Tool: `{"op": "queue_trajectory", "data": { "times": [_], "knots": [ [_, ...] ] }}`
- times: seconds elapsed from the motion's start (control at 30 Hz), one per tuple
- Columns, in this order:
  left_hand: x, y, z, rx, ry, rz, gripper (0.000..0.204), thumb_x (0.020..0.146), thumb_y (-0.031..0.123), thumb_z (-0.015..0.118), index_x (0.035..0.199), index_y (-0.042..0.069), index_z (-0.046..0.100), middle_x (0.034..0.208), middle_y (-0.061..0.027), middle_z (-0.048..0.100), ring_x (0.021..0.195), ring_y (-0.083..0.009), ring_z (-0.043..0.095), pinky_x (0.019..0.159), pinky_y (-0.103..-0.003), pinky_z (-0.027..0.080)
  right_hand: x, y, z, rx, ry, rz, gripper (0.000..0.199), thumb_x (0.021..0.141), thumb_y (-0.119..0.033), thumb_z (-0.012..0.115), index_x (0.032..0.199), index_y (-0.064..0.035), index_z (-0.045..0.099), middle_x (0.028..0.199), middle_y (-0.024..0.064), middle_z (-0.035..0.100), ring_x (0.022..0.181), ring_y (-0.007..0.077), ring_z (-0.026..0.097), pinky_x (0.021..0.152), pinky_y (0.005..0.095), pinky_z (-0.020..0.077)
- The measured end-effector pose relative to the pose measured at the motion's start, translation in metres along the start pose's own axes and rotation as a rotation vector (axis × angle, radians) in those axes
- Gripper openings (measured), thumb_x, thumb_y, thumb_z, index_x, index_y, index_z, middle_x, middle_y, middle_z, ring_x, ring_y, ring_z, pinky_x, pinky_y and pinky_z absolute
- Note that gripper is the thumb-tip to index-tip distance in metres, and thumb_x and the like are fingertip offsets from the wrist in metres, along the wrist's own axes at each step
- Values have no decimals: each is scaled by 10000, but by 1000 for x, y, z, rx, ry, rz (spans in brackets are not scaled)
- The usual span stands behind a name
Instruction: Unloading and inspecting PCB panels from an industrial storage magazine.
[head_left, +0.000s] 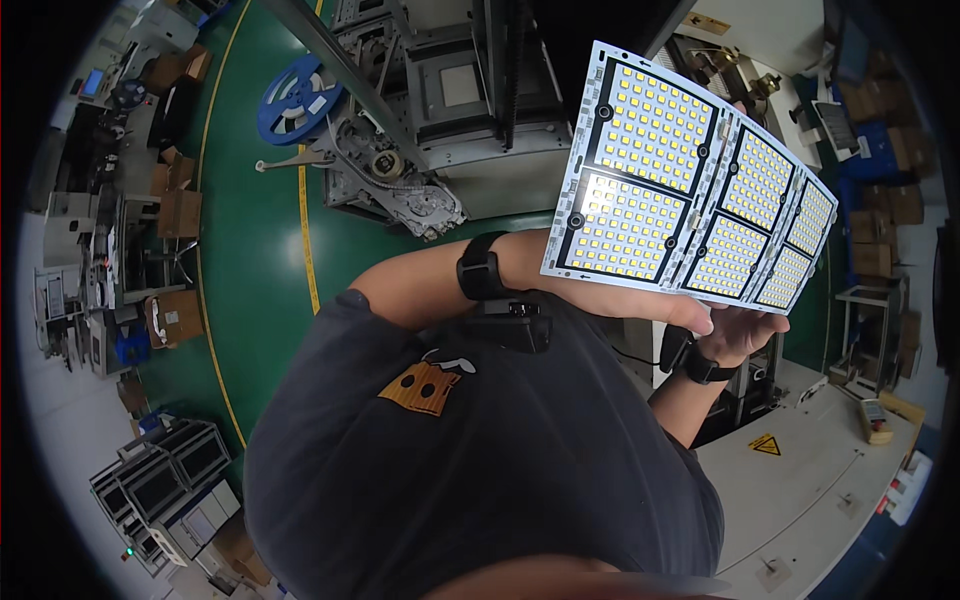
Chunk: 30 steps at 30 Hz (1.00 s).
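A white LED circuit board [697, 200] is held up at the right, tilted. Six black-outlined blocks of small yellow LEDs cover its face. Beneath its near edge reaches my left hand [645, 302], its thumb stretched along that edge and its other fingers mostly hidden behind the board. My right hand [742, 335] is at the near right corner, palm up, with curled fingers against the edge; the board covers part of them. Dark bands circle both wrists. What looks like a fingertip [740, 106] shows at the far edge; whose hand it belongs to is unclear.
Ahead stands a grey machine [510, 185] with a metal feeder [400, 185] and a blue reel [298, 100]. At lower right is a pale machine cover [800, 480] with a handheld meter [875, 422]. Cartons [180, 212] and equipment line the left, beyond a green floor [250, 200].
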<state>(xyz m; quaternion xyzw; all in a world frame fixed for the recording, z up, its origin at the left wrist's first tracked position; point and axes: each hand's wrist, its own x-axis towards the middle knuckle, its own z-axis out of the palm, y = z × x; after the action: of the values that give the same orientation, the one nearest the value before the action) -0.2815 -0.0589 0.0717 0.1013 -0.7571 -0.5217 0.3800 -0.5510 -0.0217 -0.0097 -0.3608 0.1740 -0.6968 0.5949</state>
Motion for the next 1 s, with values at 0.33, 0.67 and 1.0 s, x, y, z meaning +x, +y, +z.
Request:
{"op": "queue_trajectory", "data": {
  "times": [0.33, 0.67, 1.0],
  "knots": [
    [0, -3, -11, 45, 31, 0, 482, 859, 365, 641, 1208, 44, 558, 1085, -119, 633, 932, -210, 609, 820, -287, 504, 14, 5, -10, 3, -66, 45, 808, 750, -488, 702, 1371, -80, 384, 1338, 96, 489, 1202, 255, 502, 990, 435, 425],
    [-5, -3, -14, 219, 98, 108, 502, 862, 401, 624, 1214, 50, 553, 1094, -120, 630, 932, -226, 607, 824, -292, 498, 21, 14, -10, -48, -77, 29, 791, 769, -455, 701, 1377, -72, 372, 1369, 97, 454, 1229, 259, 474, 1006, 434, 412],
    [-13, -3, -18, 222, 27, 72, 575, 854, 480, 601, 1259, 80, 525, 1165, -92, 609, 943, -228, 603, 830, -298, 483, 20, 20, -9, -94, -102, -31, 836, 769, -477, 685, 1384, -38, 326, 1332, 164, 460, 1102, 318, 561, 657, 437, 600]
  ]
}}
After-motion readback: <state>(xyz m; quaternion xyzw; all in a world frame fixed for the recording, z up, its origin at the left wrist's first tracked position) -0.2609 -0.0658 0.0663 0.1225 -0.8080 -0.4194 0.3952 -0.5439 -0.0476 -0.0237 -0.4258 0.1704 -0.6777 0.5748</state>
